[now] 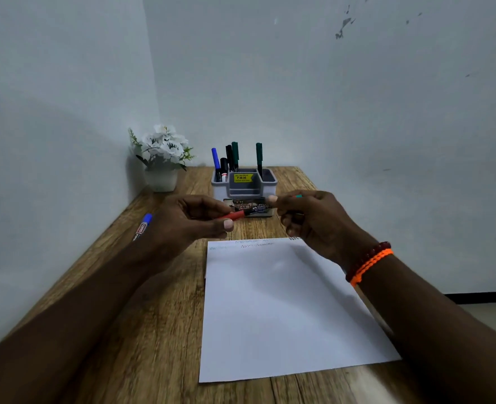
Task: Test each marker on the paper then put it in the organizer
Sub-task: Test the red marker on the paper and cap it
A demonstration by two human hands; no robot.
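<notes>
Both hands hold one marker (248,212) level above the table, in front of the organizer. My left hand (194,218) pinches its red cap end. My right hand (305,214) grips the black barrel end, with a bit of teal showing above the fingers. The white paper (281,310) lies below the hands, with faint scribbles along its far edge. The grey organizer (270,183) stands behind, holding several upright markers (232,160). A blue-capped marker (143,225) lies on the table to the left, partly hidden by my left hand.
A white pot of white flowers (160,158) stands at the table's back left corner by the walls. The wooden table (159,330) runs narrow toward the far wall. Its right edge drops off beside the paper.
</notes>
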